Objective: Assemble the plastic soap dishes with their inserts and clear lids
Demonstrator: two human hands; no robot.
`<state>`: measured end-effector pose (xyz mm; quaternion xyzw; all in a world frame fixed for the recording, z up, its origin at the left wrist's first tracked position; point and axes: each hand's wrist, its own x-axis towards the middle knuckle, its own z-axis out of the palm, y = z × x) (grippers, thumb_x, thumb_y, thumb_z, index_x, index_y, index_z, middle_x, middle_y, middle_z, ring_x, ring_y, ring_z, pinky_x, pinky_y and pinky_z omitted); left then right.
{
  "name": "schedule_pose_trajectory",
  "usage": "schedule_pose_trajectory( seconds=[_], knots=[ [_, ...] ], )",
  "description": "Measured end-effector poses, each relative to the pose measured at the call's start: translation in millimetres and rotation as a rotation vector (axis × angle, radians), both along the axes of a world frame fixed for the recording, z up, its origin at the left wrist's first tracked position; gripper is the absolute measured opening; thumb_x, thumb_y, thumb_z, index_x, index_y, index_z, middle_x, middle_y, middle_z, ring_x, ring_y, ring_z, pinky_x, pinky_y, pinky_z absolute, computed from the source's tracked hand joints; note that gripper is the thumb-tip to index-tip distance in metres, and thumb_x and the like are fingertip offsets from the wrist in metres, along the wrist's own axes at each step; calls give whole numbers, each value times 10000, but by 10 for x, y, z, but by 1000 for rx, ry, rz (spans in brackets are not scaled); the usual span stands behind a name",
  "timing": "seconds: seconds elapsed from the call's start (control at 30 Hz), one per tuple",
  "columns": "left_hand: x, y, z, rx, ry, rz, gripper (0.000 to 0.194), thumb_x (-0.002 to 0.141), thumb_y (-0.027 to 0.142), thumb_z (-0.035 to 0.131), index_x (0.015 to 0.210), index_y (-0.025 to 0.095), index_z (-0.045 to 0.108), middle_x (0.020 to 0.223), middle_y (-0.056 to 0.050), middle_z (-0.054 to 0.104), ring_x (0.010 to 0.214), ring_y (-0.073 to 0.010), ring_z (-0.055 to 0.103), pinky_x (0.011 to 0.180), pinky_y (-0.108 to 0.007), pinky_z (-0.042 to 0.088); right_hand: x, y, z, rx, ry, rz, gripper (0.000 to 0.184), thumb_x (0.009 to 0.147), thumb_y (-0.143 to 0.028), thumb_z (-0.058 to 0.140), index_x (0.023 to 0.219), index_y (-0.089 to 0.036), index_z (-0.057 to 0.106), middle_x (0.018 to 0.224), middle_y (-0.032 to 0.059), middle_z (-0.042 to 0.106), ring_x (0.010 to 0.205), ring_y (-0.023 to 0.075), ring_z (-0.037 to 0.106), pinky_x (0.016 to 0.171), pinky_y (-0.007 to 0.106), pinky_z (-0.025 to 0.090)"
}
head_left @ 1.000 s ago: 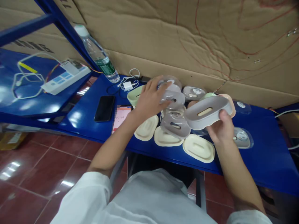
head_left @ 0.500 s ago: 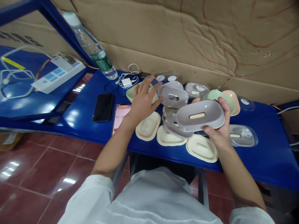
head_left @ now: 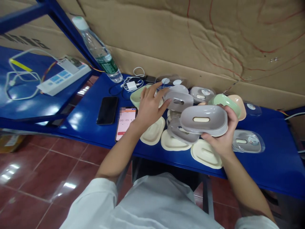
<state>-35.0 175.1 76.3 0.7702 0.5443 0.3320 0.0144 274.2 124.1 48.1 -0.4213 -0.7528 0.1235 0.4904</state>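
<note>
My right hand (head_left: 224,140) grips a grey oval soap dish (head_left: 215,118) by its right end, thumb at the near edge. A cream part shows through the slot in its floor. My left hand (head_left: 149,106) is open, fingers spread over the left side of the pile. It is nearest to a green dish (head_left: 135,98) and another grey soap dish (head_left: 186,103); whether it touches them I cannot tell. Below lie several cream trays (head_left: 177,144) and a clear cover (head_left: 175,128). Behind the held dish are a light green dish (head_left: 228,103) and a peach dish (head_left: 241,109).
On the blue table (head_left: 81,116) lie a black phone (head_left: 107,110) and a phone with a timer (head_left: 124,128). A water bottle (head_left: 106,60), a white charger (head_left: 132,85) and a power strip (head_left: 62,79) are to the left. A covered grey dish (head_left: 247,141) lies right. Cardboard (head_left: 154,38) stands behind.
My right hand has tipped the grey soap dish slightly more level. My left hand stays over the left of the pile with little movement. The whole view has shifted slightly.
</note>
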Motion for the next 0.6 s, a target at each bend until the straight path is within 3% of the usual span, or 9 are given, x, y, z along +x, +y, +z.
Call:
schedule_pose_trajectory(
  seconds=[0.1,0.2,0.4,0.6],
  knots=[
    [156,-204,125,97,-124,-374,482,1093,602,506,1406,281,682,1464,-124,684,1403,-292,623,1208,-500,475,-41,-19,8,82,-45,-26,1068,843,-847,726,1652,-310,282,1562,211,468,1499,480,487,1214,745,419],
    [347,-370,100,117,-137,-710,477,1056,539,645,1467,298,651,1423,-108,725,1335,-266,675,1174,-454,515,-73,-46,1,110,-84,-25,1092,821,-878,715,1651,-352,239,1558,204,460,1499,498,483,1189,780,422],
    [477,-332,-108,52,-256,-815,442,1063,443,673,1492,339,657,1398,-82,760,1321,-247,700,1164,-440,514,-97,-98,-36,106,-63,-7,1094,834,-899,683,1670,-331,267,1570,206,462,1466,491,525,1199,764,421],
    [359,-277,63,11,-341,-866,444,1082,363,653,1521,296,635,1398,-93,768,1304,-231,719,1184,-433,494,11,-79,-16,114,-102,24,1218,786,-822,808,1722,-295,233,1646,197,446,1525,500,460,1236,738,381]
  ],
)
